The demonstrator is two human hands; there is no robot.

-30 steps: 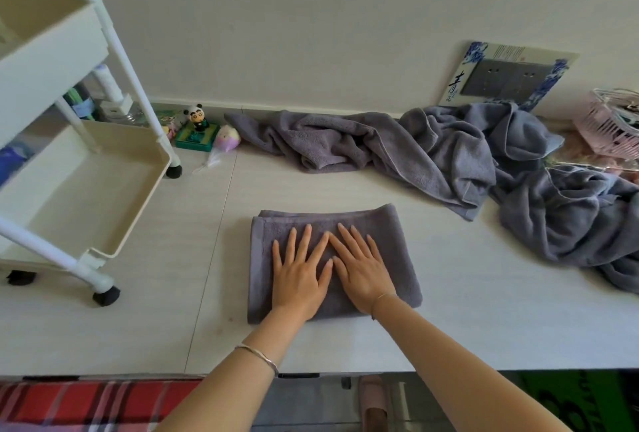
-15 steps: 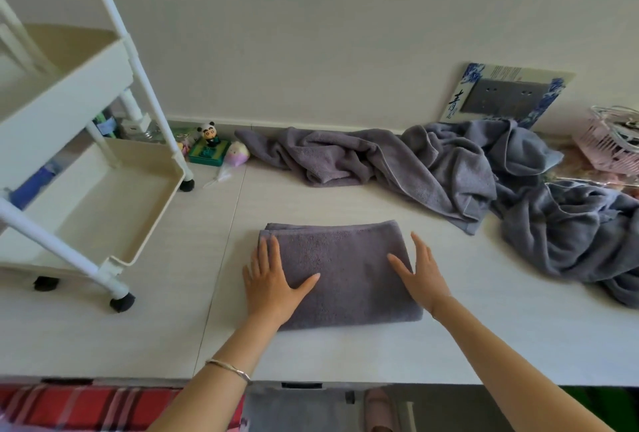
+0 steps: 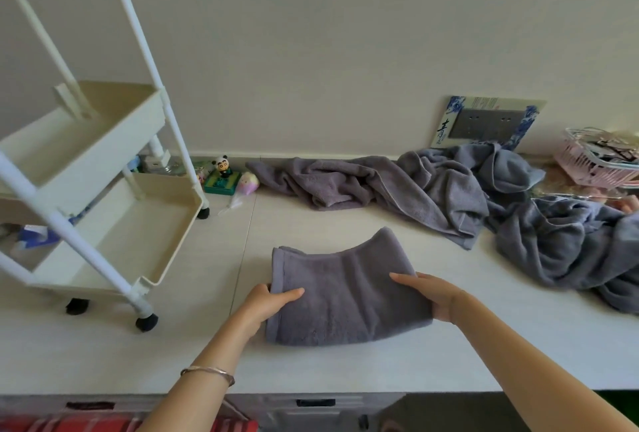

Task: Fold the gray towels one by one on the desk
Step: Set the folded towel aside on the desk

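A: What's different from a moment ago?

B: Both palms lay flat on the folded towel (image 3: 345, 293) earlier, then slid out to its sides. Now the left hand (image 3: 268, 305) has its grip closed on the towel's left edge, thumb on top and fingers underneath. The right hand (image 3: 437, 298) grips the right edge the same way. The towel's far edge has risen into an arch off the surface (image 3: 345, 369), where before it lay flat.

A: Where is the towel exactly?

B: Near the front middle of the surface, its near edge still resting down. A bracelet (image 3: 209, 373) sits on the left forearm, nearer than the towel.

A: How much room around the towel?

B: Bare surface runs nearer than the towel to the front rim. Left of the towel there is a clear strip before the white cart (image 3: 103, 196), whose wheels stand on the surface. Right of the towel it is open up to one heap of unfolded gray towels (image 3: 570, 245). Beyond the towel is another clear band, then a second crumpled gray pile (image 3: 380, 186) against the wall. Far left of that sits a panda figurine (image 3: 223, 174), and far right of the towel a pink basket (image 3: 598, 162)
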